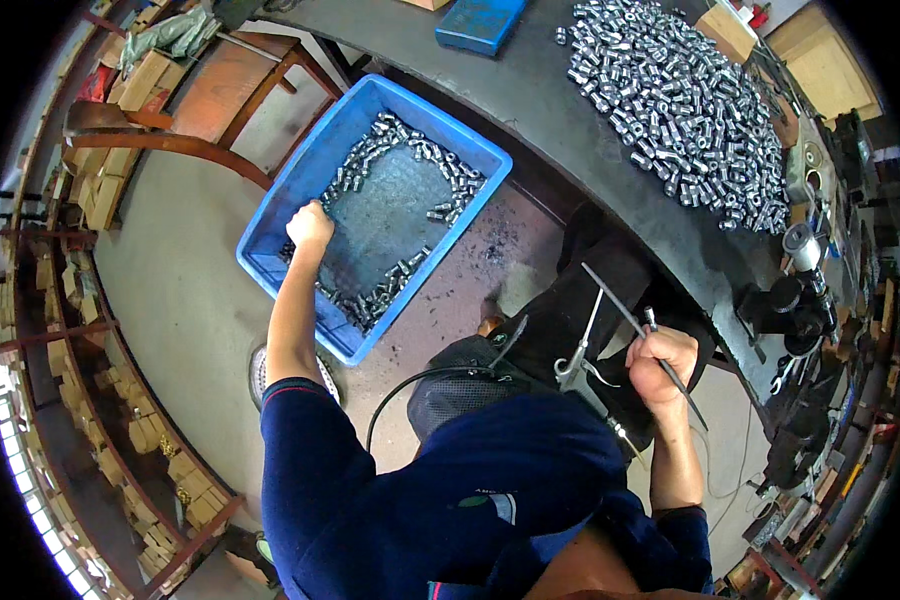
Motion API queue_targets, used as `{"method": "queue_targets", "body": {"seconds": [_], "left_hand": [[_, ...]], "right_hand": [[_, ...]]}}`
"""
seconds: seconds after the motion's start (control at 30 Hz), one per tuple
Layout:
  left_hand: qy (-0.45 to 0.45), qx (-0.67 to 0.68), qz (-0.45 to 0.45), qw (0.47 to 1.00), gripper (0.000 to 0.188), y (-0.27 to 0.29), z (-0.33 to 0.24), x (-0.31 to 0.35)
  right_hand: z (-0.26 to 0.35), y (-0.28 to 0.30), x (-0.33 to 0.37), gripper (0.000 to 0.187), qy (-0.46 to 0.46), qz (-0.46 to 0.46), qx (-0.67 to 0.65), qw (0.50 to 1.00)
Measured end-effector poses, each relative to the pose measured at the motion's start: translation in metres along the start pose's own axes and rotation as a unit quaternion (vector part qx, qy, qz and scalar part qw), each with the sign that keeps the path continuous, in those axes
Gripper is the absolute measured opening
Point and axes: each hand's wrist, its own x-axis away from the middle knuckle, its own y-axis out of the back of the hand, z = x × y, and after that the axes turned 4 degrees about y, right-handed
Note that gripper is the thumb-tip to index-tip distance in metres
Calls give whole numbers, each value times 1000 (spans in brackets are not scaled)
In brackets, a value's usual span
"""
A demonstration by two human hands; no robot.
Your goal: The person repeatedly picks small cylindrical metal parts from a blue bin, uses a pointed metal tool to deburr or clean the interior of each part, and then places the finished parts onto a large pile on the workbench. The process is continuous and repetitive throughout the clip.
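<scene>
Left hand (309, 224) reaches down into blue plastic crate (270, 225) on the floor, fingers curled shut at the crate's left inner wall; what they grip, if anything, cannot tell. Small metal parts (402, 275) lie in bands along the crate's walls, mostly far corner and near-right side, the middle of the crate bottom bare, so room there for the hand. Crate sits tilted to the view, near corner close to the person's left foot (260, 372), right side close to the bench edge.

Right hand (660, 358) raised beside the dark bench (530, 95), fingers closed round a thin metal rod (632, 320) that slants up-left and down-right past the fist. Rod is near the bench's curved front edge, not touching it as far as shows.

Big heap of shiny metal parts (690, 110) spread over the bench top, reaching almost to its right rim. Blue flat box (478, 22) on the bench far side. Black machine (795, 310) at the bench's right end. Open concrete floor left of the crate; wooden stool (225, 85) beyond it, shelves of boxes (120, 400) along the left wall
</scene>
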Motion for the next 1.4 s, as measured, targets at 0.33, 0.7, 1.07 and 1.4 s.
{"method": "queue_targets", "body": {"seconds": [0.33,0.7,1.07,1.4], "left_hand": [[86,101,3,991,22,-10,8,-6],[40,251,104,962,25,27,-19,13],[-146,571,144,795,18,66,-119,70],[-133,692,334,626,18,133,-130,95]], "right_hand": [[4,0,1,17,-9,-2,-18,1000],[-1,8,11,21,28,15,21,999],[14,4,7,34,64,24,-51,996],[14,11,5,28,66,46,-60,995]]}}
